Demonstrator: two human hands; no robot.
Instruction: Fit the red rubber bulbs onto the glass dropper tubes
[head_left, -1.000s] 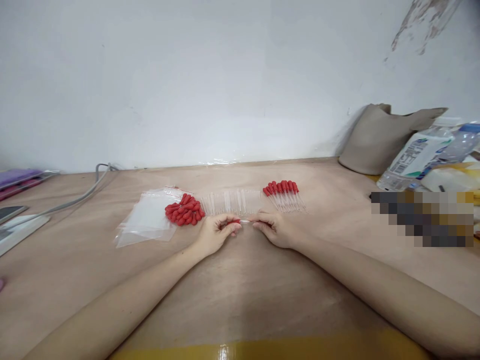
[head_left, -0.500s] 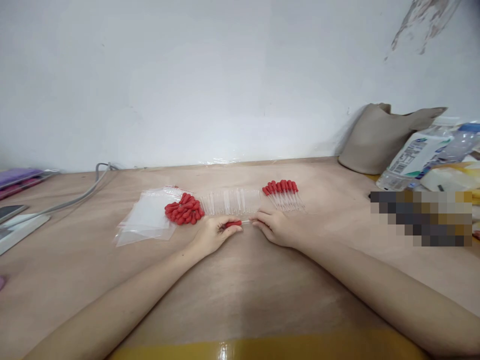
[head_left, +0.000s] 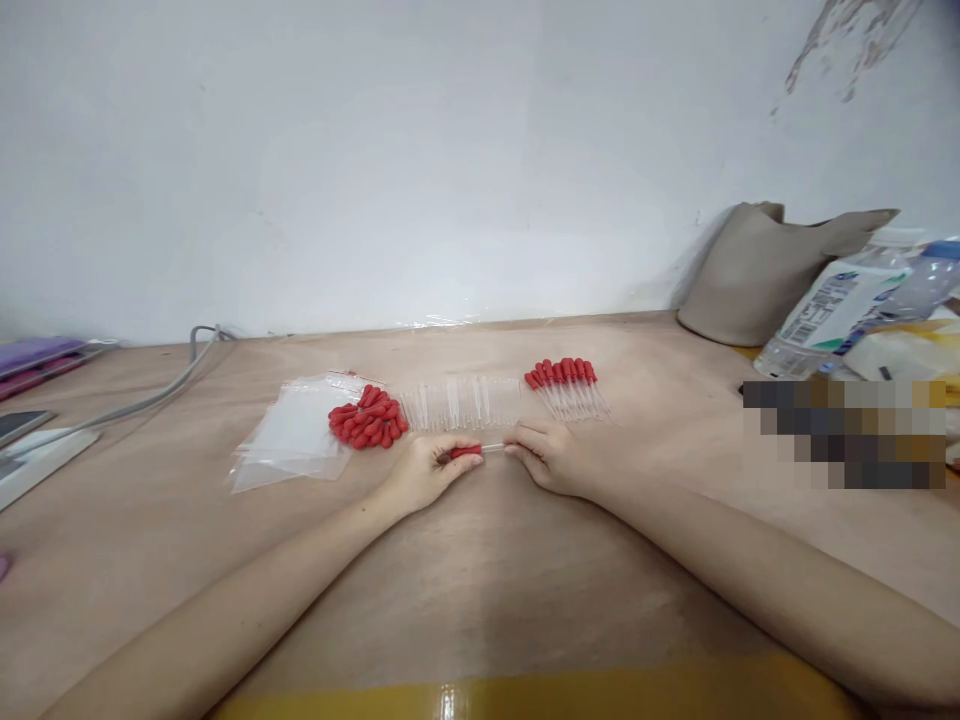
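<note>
Between the fingers of my left hand is a red rubber dropper bulb, lying sideways. My right hand pinches a thin clear dropper tube, whose left end meets the bulb's mouth. How deep the tube sits in the bulb is hard to make out. Just beyond my left hand lies a heap of loose red bulbs. A row of clear tubes is spread behind both hands. Past my right hand, several droppers with red bulbs on their tubes lie side by side.
Clear zip bags lie left of the bulb heap. A grey cable runs across the table's left side, near a phone. At the right stand a grey-brown bag and plastic bottles, with a blurred patch in front.
My right hand has shifted very slightly right, and a little more of the bulb and tube shows between the hands. The loose bulbs and tubes lie as before.
</note>
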